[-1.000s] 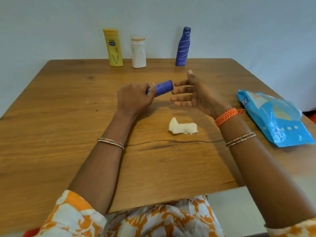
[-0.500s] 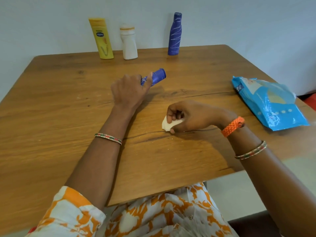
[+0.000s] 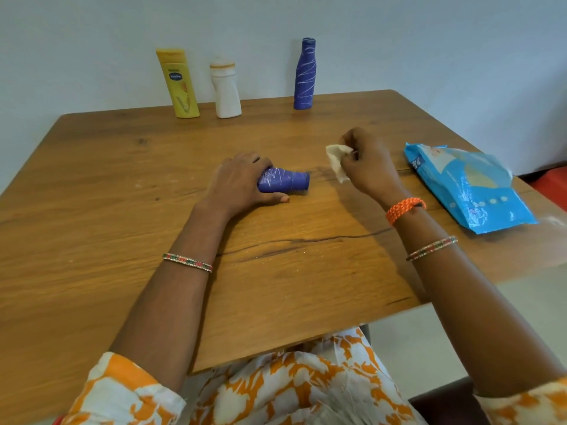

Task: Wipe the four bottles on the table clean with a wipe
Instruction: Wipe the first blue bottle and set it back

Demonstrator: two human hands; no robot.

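On the table [image 3: 92, 210], the left hand [image 3: 236, 182] curls its grip round a small purple bottle [image 3: 283, 183] lying on its side, white print unreadable. Beside it, the raised right hand [image 3: 366, 162] pinches a crumpled wipe [image 3: 336, 162]. At the far edge stand a yellow bottle [image 3: 179, 84] with an unreadable blue logo, a white bottle [image 3: 226, 88] and a tall purple bottle [image 3: 304, 75].

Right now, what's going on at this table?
A person is partway through cleaning bottles. The left hand holds a small blue bottle on its side on the wooden table, while the right hand pinches a white wipe just beside it, not touching it. A yellow bottle, a white bottle and a tall blue bottle stand at the far edge. A blue wipes pack lies to the right.
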